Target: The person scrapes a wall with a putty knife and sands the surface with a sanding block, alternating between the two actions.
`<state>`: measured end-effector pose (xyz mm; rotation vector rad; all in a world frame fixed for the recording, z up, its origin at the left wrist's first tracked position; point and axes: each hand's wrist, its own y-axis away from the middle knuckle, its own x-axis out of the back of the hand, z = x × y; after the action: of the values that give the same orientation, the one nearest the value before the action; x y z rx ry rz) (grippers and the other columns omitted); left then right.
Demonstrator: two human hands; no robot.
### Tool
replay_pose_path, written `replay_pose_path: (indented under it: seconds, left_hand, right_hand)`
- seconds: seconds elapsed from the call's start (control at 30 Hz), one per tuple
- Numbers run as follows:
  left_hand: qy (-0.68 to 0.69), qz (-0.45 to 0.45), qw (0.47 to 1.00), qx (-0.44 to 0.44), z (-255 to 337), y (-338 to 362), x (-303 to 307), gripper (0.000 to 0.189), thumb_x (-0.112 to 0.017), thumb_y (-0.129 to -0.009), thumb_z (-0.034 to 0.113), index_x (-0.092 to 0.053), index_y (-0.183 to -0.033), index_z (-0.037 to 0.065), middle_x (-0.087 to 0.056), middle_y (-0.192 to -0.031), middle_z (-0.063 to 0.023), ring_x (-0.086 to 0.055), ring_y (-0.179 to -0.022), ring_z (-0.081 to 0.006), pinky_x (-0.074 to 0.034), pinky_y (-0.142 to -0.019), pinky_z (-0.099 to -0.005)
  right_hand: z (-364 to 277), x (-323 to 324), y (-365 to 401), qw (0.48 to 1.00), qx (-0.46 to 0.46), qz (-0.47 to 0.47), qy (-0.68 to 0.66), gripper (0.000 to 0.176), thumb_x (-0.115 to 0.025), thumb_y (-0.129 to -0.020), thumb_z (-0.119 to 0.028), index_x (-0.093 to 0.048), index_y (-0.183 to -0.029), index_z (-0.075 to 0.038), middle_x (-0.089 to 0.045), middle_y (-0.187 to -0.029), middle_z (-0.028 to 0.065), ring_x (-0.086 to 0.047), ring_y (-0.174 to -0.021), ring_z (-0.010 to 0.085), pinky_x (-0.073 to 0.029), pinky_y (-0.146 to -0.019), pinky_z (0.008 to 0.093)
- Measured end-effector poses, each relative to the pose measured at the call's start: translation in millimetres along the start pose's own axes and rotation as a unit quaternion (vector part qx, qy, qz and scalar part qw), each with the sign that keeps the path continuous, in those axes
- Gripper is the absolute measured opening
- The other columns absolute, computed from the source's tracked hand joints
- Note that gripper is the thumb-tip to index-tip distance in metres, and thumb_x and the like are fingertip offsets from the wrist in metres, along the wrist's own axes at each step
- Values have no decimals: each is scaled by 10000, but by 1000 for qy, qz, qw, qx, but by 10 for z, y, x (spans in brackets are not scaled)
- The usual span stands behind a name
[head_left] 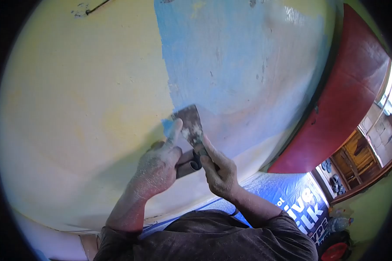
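Note:
My right hand (221, 170) is closed around the dark handle of a scraper (191, 124). The scraper's wide, stained blade points up against a wall (96, 78), where the pale yellow surface meets the blue one (213, 56). Close by on the left, my left hand (159, 164), coated in pale dust, has its index finger stretched toward the blade's left side. Its other fingers are curled beside a dark, rounded shape (188, 168) whose nature is unclear. A small bright blue patch (167, 126) shows near that index fingertip.
A dark red panel (331, 104) curves along the right. Below lies a blue printed sheet (270, 187). A doorway with a wooden door (359, 161), footwear (335, 182), plastic bottles (339, 224) and a red-centred wheel (335, 251) are at the lower right.

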<state>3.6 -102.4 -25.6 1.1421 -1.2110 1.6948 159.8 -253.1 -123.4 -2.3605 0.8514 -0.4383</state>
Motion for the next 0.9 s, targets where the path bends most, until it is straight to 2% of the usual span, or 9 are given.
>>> replay_pose_path:
  seconds: [0.1, 0.2, 0.3, 0.47, 0.53, 0.63, 0.73, 0.83, 0.9]
  left_hand:
    - [-24, -6, 1000, 15, 34, -55, 118, 142, -686, -1020, 69, -764, -968, -37, -346, -1842, -284, -705, -1331, -484, -591, -1088, -570]
    - [-24, -4, 999, -25, -66, 39, -61, 133, -670, -993, 50, -767, -986, -41, -342, -1843, -283, -713, -1301, -481, -596, -1071, -573]
    - [-35, -24, 999, -11, -65, 96, -123, 120, -669, -915, -5, -745, -1002, -38, -348, -1866, -205, -740, -1202, -446, -626, -1000, -549]
    - [-13, -39, 999, -2, -22, 66, -29, 117, -672, -912, -6, -744, -997, -41, -334, -1871, -210, -740, -1234, -440, -622, -1003, -552]
    - [-13, -43, 999, -2, -13, 71, -17, 128, -669, -917, -6, -754, -1004, -45, -328, -1874, -214, -745, -1231, -436, -622, -1007, -548]
    - [-30, 13, 998, -52, -114, 79, -137, 136, -659, -928, 2, -758, -998, -61, -322, -1876, -218, -743, -1255, -421, -628, -1010, -532]
    - [-25, -14, 999, -22, -46, 55, -46, 109, -680, -966, 36, -763, -994, -28, -343, -1860, -248, -735, -1276, -469, -606, -1055, -548]
    - [-3, -38, 999, 17, -9, 68, -27, 102, -681, -969, 32, -764, -987, -23, -357, -1857, -237, -727, -1292, -464, -604, -1062, -553]
    - [-10, -15, 1000, -5, -55, 83, -64, 103, -678, -968, 26, -766, -980, -28, -365, -1856, -227, -720, -1306, -456, -604, -1067, -551]
  right_hand:
    - [-92, -7, -50, 1000, -5, 0, -7, 622, -622, -1139, 34, -479, -1743, -10, -777, -1309, 273, -773, -1193, 254, -594, -998, 357]
    - [47, -11, 42, 1000, 12, 1, 7, 623, -631, -1139, 26, -484, -1743, -17, -776, -1307, 277, -774, -1183, 247, -597, -983, 352]
    - [136, -42, 145, 1000, -12, 2, 21, 623, -637, -1139, 20, -488, -1742, -19, -777, -1304, 276, -780, -1173, 248, -600, -969, 350]
    - [33, -12, 125, 999, -48, -4, -11, 626, -638, -1137, 15, -493, -1744, -34, -780, -1293, 277, -791, -1166, 259, -604, -958, 355]
    - [88, -16, 134, 1000, -4, 4, 5, 632, -639, -1136, 17, -495, -1748, -50, -779, -1295, 279, -794, -1172, 269, -605, -965, 359]
    - [134, -27, 96, 1000, 4, 3, 25, 629, -640, -1134, 19, -500, -1745, -48, -778, -1305, 282, -798, -1184, 286, -608, -981, 368]
    - [91, -1, 99, 1000, 3, 5, 28, 615, -638, -1134, 21, -510, -1733, -28, -781, -1312, 279, -794, -1200, 284, -607, -998, 372]
    - [80, -27, 101, 1000, 11, 11, 15, 599, -634, -1136, 20, -515, -1723, -4, -784, -1327, 271, -785, -1218, 273, -600, -1017, 372]
    - [70, -37, 50, 1000, -7, 8, 3, 594, -629, -1139, 20, -512, -1721, 6, -784, -1339, 267, -778, -1231, 268, -594, -1032, 371]
